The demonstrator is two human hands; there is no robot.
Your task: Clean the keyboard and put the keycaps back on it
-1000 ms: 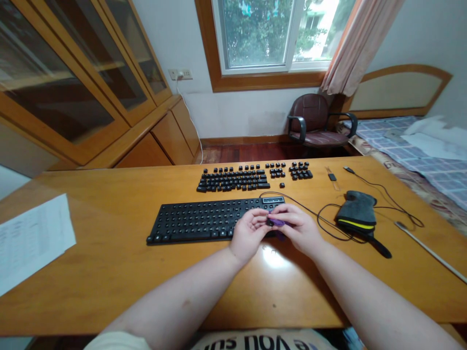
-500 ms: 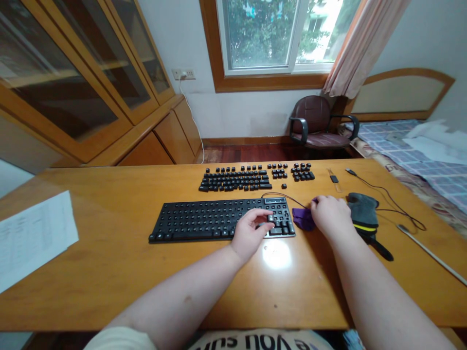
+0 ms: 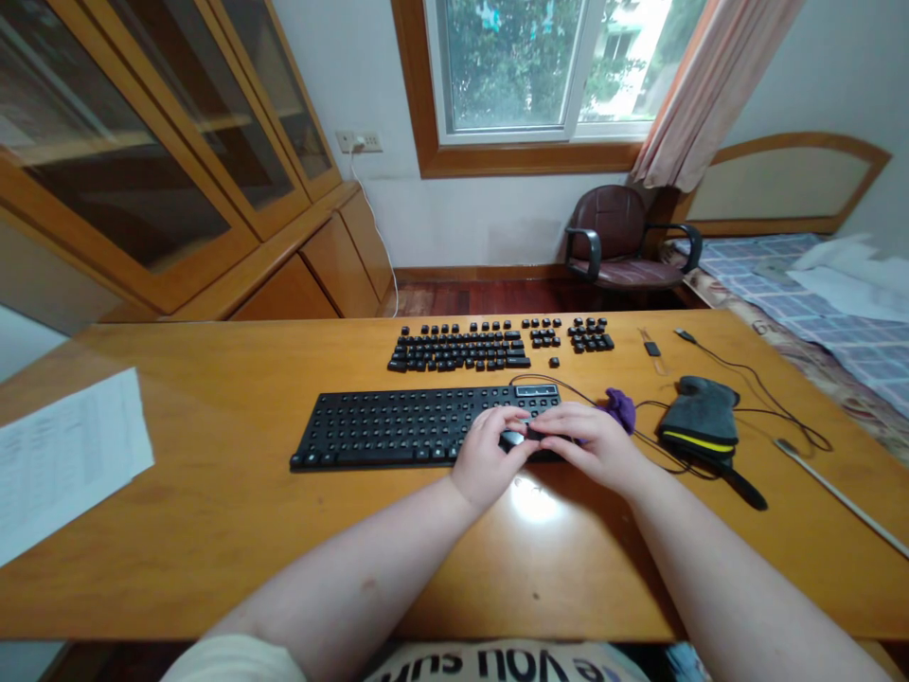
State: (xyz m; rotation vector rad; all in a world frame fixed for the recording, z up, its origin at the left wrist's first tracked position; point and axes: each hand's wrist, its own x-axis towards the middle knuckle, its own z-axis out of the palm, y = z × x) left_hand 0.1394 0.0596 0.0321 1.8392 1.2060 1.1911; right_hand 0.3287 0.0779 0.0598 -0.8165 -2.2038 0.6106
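Observation:
A black keyboard [image 3: 383,426] with most of its keycaps off lies on the wooden desk. Over its number pad, my left hand [image 3: 487,455] pinches a small dark keycap [image 3: 534,434] between thumb and fingers. My right hand [image 3: 593,443] reaches in from the other side, its fingertips closed on the same keycap. The hands hide much of the number pad. A crumpled purple cloth [image 3: 620,409] lies just behind my right hand. Loose keycaps [image 3: 458,350] stand in rows behind the keyboard, grouped like a keyboard layout, with a single keycap [image 3: 555,362] a little apart.
To the right lie a grey mitt-like brush [image 3: 700,417] with a yellow stripe, a USB cable [image 3: 753,374], a small wire puller [image 3: 651,349] and a white stick [image 3: 845,493]. Paper sheets [image 3: 71,455] lie at the left. Behind the desk stands a chair [image 3: 617,237].
My right hand has left the purple cloth and moved left to meet my left hand at the keycap. The cloth now sits bunched up, slightly farther right and back. My left hand stays over the number pad.

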